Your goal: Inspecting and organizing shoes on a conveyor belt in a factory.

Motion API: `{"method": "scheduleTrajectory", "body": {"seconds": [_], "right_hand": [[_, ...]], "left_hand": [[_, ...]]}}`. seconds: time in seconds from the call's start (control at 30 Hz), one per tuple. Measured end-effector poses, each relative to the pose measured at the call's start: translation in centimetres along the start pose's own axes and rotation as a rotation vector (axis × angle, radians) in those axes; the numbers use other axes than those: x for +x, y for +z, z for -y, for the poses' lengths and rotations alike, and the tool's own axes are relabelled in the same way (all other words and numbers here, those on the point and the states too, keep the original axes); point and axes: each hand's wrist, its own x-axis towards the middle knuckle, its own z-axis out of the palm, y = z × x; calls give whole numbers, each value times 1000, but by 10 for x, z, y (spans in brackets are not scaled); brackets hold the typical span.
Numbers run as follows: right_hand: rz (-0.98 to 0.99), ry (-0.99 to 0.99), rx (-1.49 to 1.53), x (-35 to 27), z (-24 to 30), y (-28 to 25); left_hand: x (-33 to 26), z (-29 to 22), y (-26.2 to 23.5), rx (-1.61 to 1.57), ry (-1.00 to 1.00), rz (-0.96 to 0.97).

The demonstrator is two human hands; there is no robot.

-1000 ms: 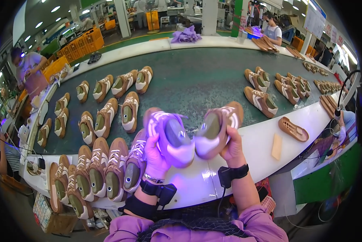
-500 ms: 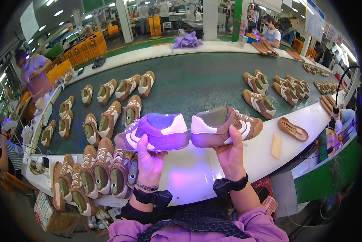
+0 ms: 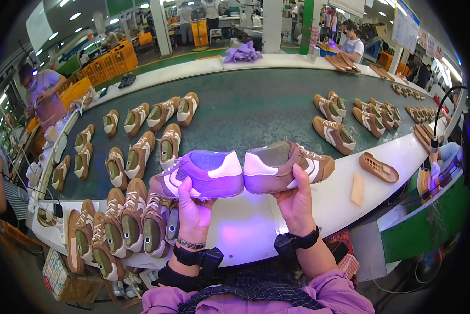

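In my left hand (image 3: 194, 213) is a brown sneaker (image 3: 214, 180) with white stripes, tinted violet by the light and pointing its toe left. My right hand (image 3: 295, 208) grips a matching sneaker (image 3: 278, 175), toe to the right. Both are held from below, thumbs up along their near sides, above the white table edge (image 3: 245, 225). Their white heel tabs face each other and the heels appear to touch. A greenish last fills each shoe's opening. Under the shoes, most of my fingers are hidden.
Several laced sneakers (image 3: 135, 212) crowd the near edge at left. More sneakers (image 3: 138, 152) stand on the green belt (image 3: 245, 104). At right lie a brown sole (image 3: 378, 167) and a beige insert (image 3: 357, 189). A black cable lamp (image 3: 434, 141) hangs there. Co-workers (image 3: 353, 44) are beyond.
My right hand has brought its sneaker left, closing the gap between the two heels. The left sneaker has shifted only slightly. My grip on both stays the same.
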Motion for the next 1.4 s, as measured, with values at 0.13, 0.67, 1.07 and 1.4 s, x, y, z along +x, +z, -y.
{"method": "scheduleTrajectory", "body": {"seconds": [0.13, 0.67, 1.07, 1.4], "right_hand": [[-1, 14, -2, 3, 0, -4], [-35, 1, -97, 3, -1, -16], [-11, 5, -86, -3, 20, -24], [18, -10, 9, -27, 23, -40]], "left_hand": [[0, 1, 0, 1, -10, -1], [-5, 6, 1, 107, 86, -14], [-14, 12, 5, 186, 75, 82], [-28, 69, 23, -115, -397, 218]]}}
